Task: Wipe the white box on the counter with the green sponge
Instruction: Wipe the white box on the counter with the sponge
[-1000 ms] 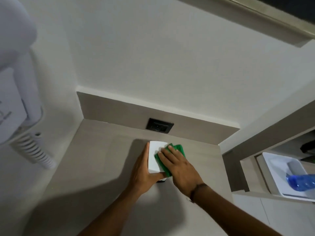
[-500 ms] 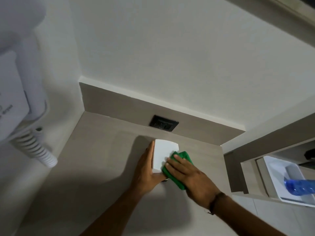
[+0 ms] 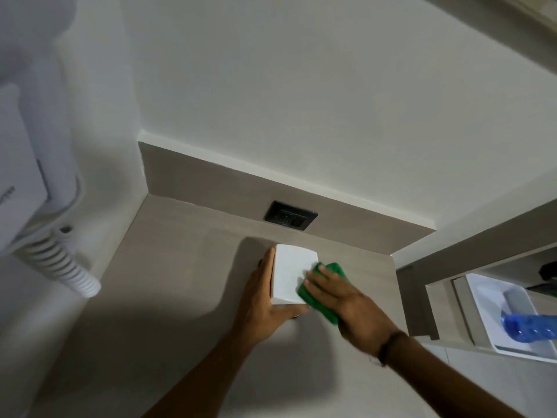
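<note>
The white box (image 3: pixel 289 273) stands on the beige counter (image 3: pixel 180 282) near the back wall. My left hand (image 3: pixel 265 303) grips it from the left side, thumb under its near edge. My right hand (image 3: pixel 343 300) presses the green sponge (image 3: pixel 328 285) against the box's right side, fingers spread over the sponge. Most of the sponge is hidden under that hand; its green edges show above and below the fingers.
A black wall socket (image 3: pixel 291 219) sits in the backsplash behind the box. A white wall-mounted hair dryer with a coiled cord (image 3: pixel 60 267) hangs at left. At right, a white tray (image 3: pixel 488 315) holds a blue plastic bottle (image 3: pixel 530 327).
My right hand and the sponge have slid from the top of the box to its right side. The left hand keeps its hold on the box.
</note>
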